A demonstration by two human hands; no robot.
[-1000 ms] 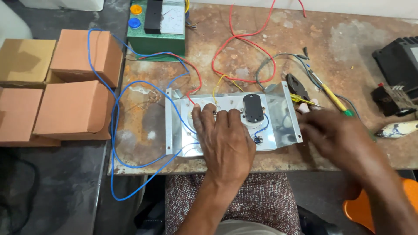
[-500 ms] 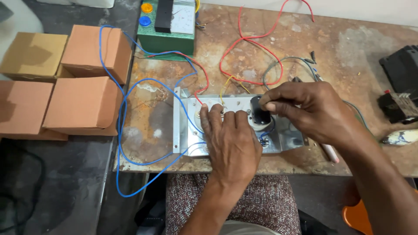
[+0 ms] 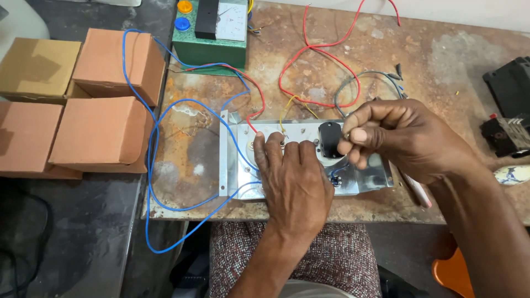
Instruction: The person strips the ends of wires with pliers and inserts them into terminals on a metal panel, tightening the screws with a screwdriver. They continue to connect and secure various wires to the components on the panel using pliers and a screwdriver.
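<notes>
Left hand (image 3: pixel 295 182) lies flat, fingers spread, pressing on the shiny metal panel (image 3: pixel 237 160) at the near edge of the rusty workbench (image 3: pixel 386 60). Right hand (image 3: pixel 400 140) has fingers pinched shut at the black round component (image 3: pixel 330 139) mounted in the panel; whether anything is held between them cannot be told. Blue wire (image 3: pixel 150 165) loops left beside cardboard boxes (image 3: pixel 99 129); a green meter box (image 3: pixel 210 47) sits behind.

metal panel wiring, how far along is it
Partly wired, by the look of it. Done: the metal panel lies flat on the rusty bench with a black part mounted, and blue wire, red wire and yellow wire run onto it. In hand: the left hand presses the panel down while the right hand pinches something small beside the black part. Left: a long red lead and grey lead lie loose on the bench.
</notes>
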